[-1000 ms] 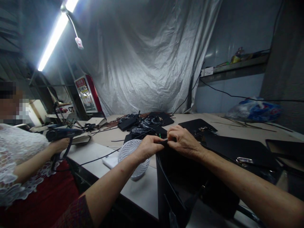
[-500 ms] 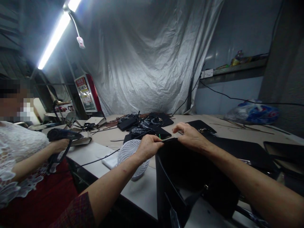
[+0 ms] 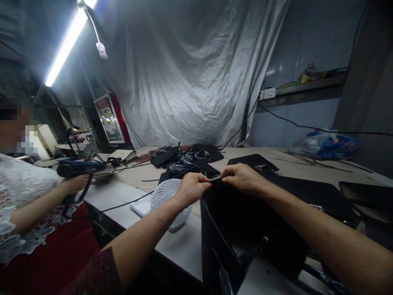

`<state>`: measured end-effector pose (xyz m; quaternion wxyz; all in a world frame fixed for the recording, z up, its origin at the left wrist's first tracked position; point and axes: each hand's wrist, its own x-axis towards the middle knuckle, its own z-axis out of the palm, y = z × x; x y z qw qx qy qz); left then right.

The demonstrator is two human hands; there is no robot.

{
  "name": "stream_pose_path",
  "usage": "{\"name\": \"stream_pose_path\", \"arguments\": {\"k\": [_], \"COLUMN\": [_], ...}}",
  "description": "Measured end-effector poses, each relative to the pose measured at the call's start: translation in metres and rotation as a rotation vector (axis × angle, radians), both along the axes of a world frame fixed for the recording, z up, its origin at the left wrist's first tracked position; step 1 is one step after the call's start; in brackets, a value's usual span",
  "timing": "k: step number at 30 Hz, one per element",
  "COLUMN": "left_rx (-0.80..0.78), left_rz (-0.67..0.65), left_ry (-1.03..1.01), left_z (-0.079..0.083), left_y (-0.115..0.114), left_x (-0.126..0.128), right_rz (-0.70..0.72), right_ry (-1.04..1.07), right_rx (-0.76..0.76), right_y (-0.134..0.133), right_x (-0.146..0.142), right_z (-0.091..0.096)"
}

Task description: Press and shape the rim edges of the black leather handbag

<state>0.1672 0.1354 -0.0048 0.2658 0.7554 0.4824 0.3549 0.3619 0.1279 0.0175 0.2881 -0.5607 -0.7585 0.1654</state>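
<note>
A black handbag (image 3: 211, 237) stands before me with its mouth towards me and its inside dark. At its far upper rim, my left hand (image 3: 194, 189) pinches the edge between thumb and fingers. Just to the right, my right hand (image 3: 244, 177) is closed on the same edge, its fingertips a short gap from the left ones. A small metal clasp (image 3: 265, 239) shows on the near side of the bag. Beside my left forearm, a white round fan (image 3: 166, 196) stands on the table, partly covered by my arm.
Black bag pieces (image 3: 184, 157) and plastic-wrapped parts lie further back on the table (image 3: 178, 256). More black bags (image 3: 303, 192) lie at right. To the left, a co-worker's hand (image 3: 75, 184) holds a dark heat gun (image 3: 81, 168), its cord (image 3: 123, 204) crossing the table.
My right hand's raised fingers have come down and closed on the bag's rim near my left hand. My left hand keeps its pinch. The co-worker's heat gun has shifted slightly left and up.
</note>
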Motion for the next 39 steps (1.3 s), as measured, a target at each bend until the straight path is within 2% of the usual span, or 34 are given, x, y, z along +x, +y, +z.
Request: {"name": "stream_pose_path", "arguments": {"k": [5,10,16,24,31,36,39], "left_rx": [-0.016,-0.022,0.107,0.198,0.315,0.273,0.247], "left_rz": [0.008,0.024,0.019,0.021,-0.005,0.020,-0.040], "left_ry": [0.018,0.146,0.326,0.388,0.430,0.440,0.447], "left_z": [0.006,0.012,0.017,0.014,0.020,0.022,0.022], "left_y": [-0.003,0.007,0.019,0.018,0.017,0.016,0.019], "left_x": [0.001,0.007,0.016,0.016,0.025,0.027,0.026], "right_rz": [-0.020,-0.055,-0.086,-0.111,-0.152,-0.115,-0.122], "right_ry": [-0.021,-0.123,-0.242,-0.354,-0.428,-0.439,-0.484], "right_rx": [0.006,0.110,0.183,0.083,0.145,0.025,-0.039], "right_y": [0.002,0.006,0.002,0.000,-0.007,-0.003,-0.007], "right_x": [0.000,-0.003,-0.007,0.003,-0.005,0.006,0.018], "right_z": [0.000,-0.006,-0.006,0.001,-0.003,0.010,0.017]}}
